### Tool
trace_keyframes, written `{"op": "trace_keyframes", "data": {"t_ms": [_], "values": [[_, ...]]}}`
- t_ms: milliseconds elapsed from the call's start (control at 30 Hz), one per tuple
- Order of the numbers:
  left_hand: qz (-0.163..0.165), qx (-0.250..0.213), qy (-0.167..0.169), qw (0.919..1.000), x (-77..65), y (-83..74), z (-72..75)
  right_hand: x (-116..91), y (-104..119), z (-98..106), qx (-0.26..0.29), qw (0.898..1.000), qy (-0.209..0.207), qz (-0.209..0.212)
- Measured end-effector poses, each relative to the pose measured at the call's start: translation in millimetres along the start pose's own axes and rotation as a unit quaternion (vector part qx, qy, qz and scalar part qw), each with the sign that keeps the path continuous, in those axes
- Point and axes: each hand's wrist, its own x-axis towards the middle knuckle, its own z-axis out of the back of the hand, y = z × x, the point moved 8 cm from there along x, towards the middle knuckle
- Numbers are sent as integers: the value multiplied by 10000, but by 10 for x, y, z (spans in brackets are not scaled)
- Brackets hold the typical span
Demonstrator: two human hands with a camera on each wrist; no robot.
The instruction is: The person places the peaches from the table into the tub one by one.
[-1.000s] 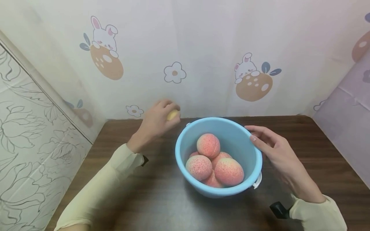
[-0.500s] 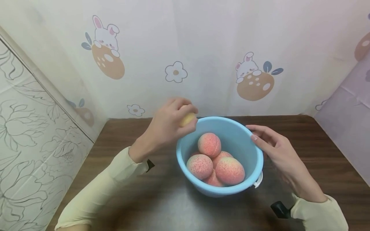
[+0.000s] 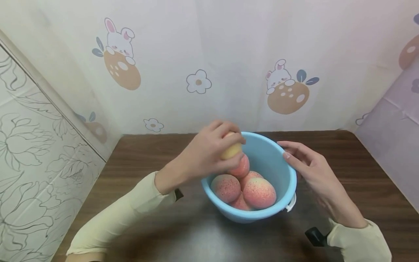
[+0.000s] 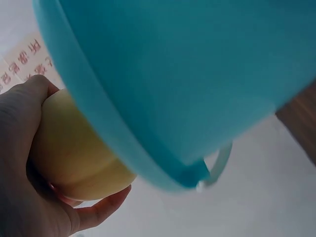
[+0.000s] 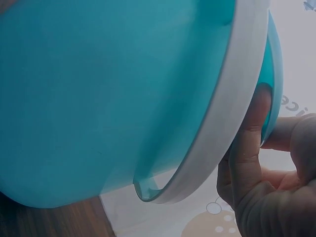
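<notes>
My left hand (image 3: 207, 151) grips a yellow peach (image 3: 231, 149) above the left side of a light blue bucket (image 3: 278, 163). In the left wrist view, the peach (image 4: 79, 148) has a shallow crease and sits beside the bucket's rim (image 4: 94, 113), its far side covered by the rim. Several pink speckled peaches (image 3: 260, 193) lie in the bucket, one partly hidden behind my left hand. At the bucket's right side, my right hand (image 3: 314, 171) pinches the rim between thumb and fingers; the fingers (image 5: 247, 148) show below the rim in the right wrist view.
The bucket stands on a dark wooden table (image 3: 147, 156). Its white handle (image 5: 232, 103) hangs down along the outside. Behind the table hangs a pale curtain (image 3: 229, 54) with rabbit prints, and a flower-patterned sheet (image 3: 32, 153) covers the left side.
My left hand has moved right with the yellow peach, from beyond the bucket's left edge to over its opening. My right hand has stayed on the rim.
</notes>
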Motion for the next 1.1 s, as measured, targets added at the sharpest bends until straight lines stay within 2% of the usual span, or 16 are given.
{"op": "trace_keyframes", "data": {"t_ms": [267,533,800,1000,1100], "values": [[-170,-317,627,9974,38,-149,-247,3,-11,-17,91,9999,64,-57],[-468,-368,965,9935,23,-223,-468,-6,2,-14,37,10000,49,-12],[-412,-571,1392,9877,2,-256,-592,-7,-4,-9,152,9998,106,-75],[-72,-460,1839,9818,14,-224,-681,-9,-5,-9,140,9998,98,-102],[39,-403,1961,9798,12,-213,-696,-8,-4,-11,154,9998,100,-96]]}}
